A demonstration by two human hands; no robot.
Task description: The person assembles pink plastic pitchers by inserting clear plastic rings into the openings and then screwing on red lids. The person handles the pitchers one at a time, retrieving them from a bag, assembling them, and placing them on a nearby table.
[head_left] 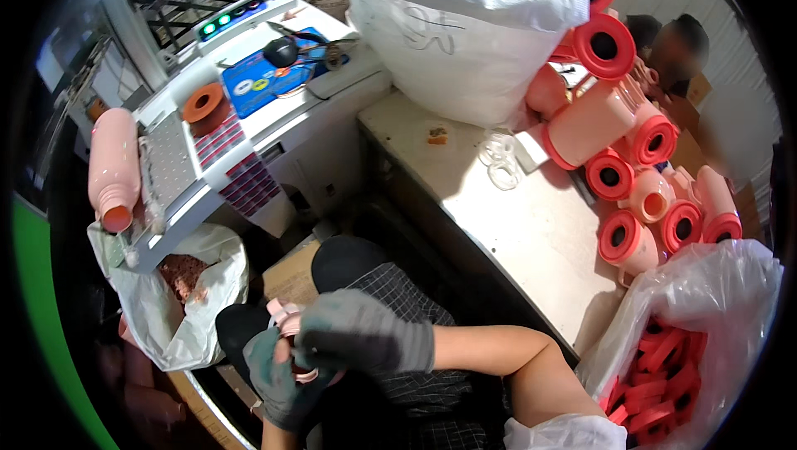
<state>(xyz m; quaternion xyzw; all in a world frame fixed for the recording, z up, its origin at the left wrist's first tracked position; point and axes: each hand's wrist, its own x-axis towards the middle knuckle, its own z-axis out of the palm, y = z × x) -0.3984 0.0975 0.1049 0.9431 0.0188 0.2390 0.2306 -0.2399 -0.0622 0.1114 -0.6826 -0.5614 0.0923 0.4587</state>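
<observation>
Pink part (285,314) is at bottom centre of the frame, between both gloved hands over the lap; held there probably for support and a close view

Left hand (281,379): wrapped snugly round the part from below and the left, little gap, looks like the steadying side. Right hand (353,334): laid across the top from the right, fingers curled in; fingertips hidden, so can't tell how closed it is or whether it grips or just presses

Part is pale, smooth, plastic-looking, a curved band sticking out above the gloves; rest covered, full shape unclear. Gloves are grey-green fabric, matte, likely for grip

Right side: pink jugs (591,122) stacked on their sides, round bodies, red end rings with dark centres; piled at the far edge of the white table (515,226), presumably to keep the near strip usable. Clear bag (718,271) at lower right, thin, crinkled, mouth wide, red rings (656,383) loose inside; within arm's reach, I'd guess on purpose

Left: white bag (149,330) gapes under the machine edge, crumbly reddish-brown bits (184,274) in it; likely placed to catch debris. Pink bottle (114,159) above it, mouth down-frame, glossy, tapering to a neck

Top centre: bulging white sack (465,43), soft, creased, sits on the table
</observation>
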